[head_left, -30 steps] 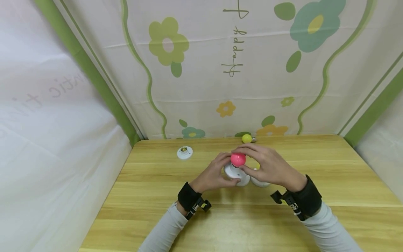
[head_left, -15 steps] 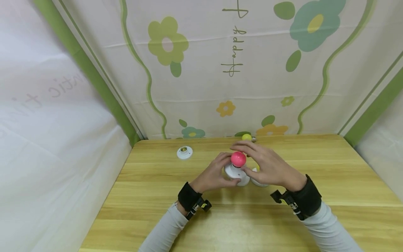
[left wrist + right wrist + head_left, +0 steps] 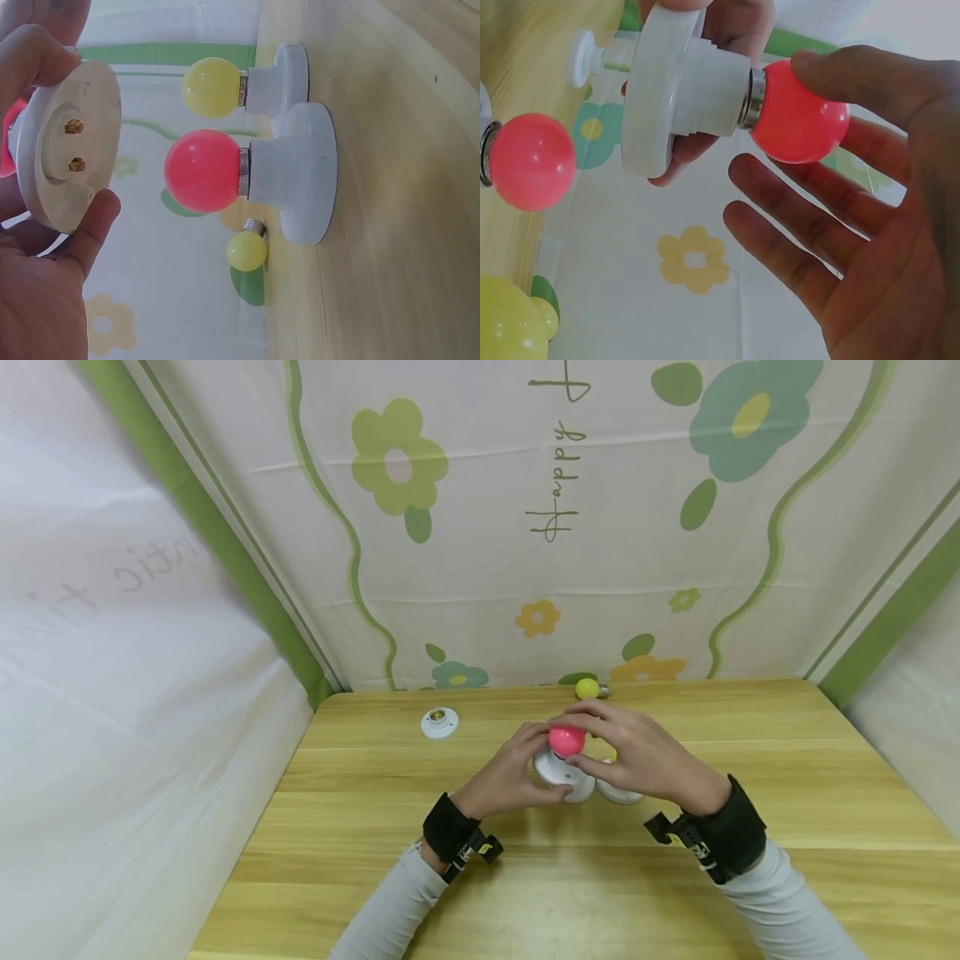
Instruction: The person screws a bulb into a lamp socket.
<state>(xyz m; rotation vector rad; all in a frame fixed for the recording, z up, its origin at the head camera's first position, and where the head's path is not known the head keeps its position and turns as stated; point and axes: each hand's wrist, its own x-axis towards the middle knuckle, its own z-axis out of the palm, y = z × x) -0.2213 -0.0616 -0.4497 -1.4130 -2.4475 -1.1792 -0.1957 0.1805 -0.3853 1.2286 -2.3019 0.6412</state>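
Observation:
My left hand (image 3: pixel 504 778) grips a white lamp holder (image 3: pixel 656 94) by its round base, raised off the table and tilted. In the left wrist view its underside (image 3: pixel 79 112) shows two brass screws. A red light bulb (image 3: pixel 799 116) sits in this holder, with part of its metal collar showing. My right hand (image 3: pixel 641 753) pinches the bulb's globe between thumb and forefinger; its other fingers spread out behind. Close by on the table stands another red bulb (image 3: pixel 202 171) in a white holder (image 3: pixel 309 172).
Beyond it is a yellow bulb (image 3: pixel 212 88) in its own holder (image 3: pixel 292 79). A loose yellow bulb (image 3: pixel 588 689) lies at the wooden table's (image 3: pixel 525 893) back edge. A bulbless holder (image 3: pixel 439 723) stands to the left. Printed fabric walls (image 3: pixel 480 568) enclose the table.
My right fingers loosen and lift off the red bulb half a second ago, then come back around it now. The left hand and lamp holder stay nearly still.

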